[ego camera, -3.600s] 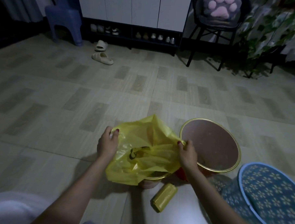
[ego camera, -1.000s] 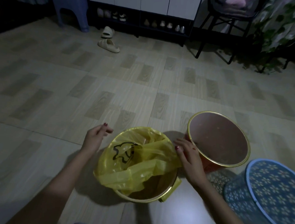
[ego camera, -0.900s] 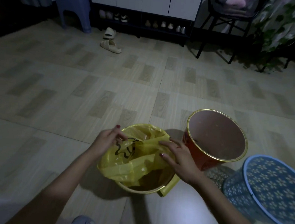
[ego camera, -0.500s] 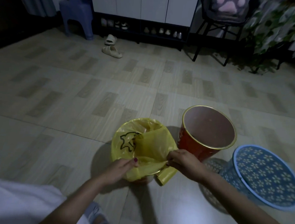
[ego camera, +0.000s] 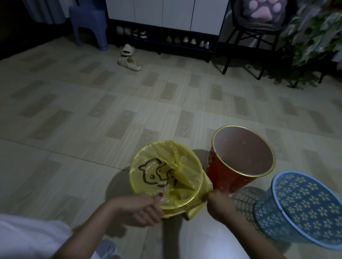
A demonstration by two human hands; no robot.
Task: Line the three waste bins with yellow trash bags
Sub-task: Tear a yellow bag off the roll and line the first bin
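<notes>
Gripping the yellow trash bag [ego camera: 154, 171] at the lined bin's near rim: left hand [ego camera: 141, 208], right hand [ego camera: 217, 205]. Red bin [ego camera: 228, 179] holds nothing; blue bin [ego camera: 303, 209] unlined.

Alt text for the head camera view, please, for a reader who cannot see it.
Both hands, left hand and right hand, pull a yellow trash bag down over the near rim of a small bin. Beside it stand an unlined red bin and blue floral bin.
</notes>
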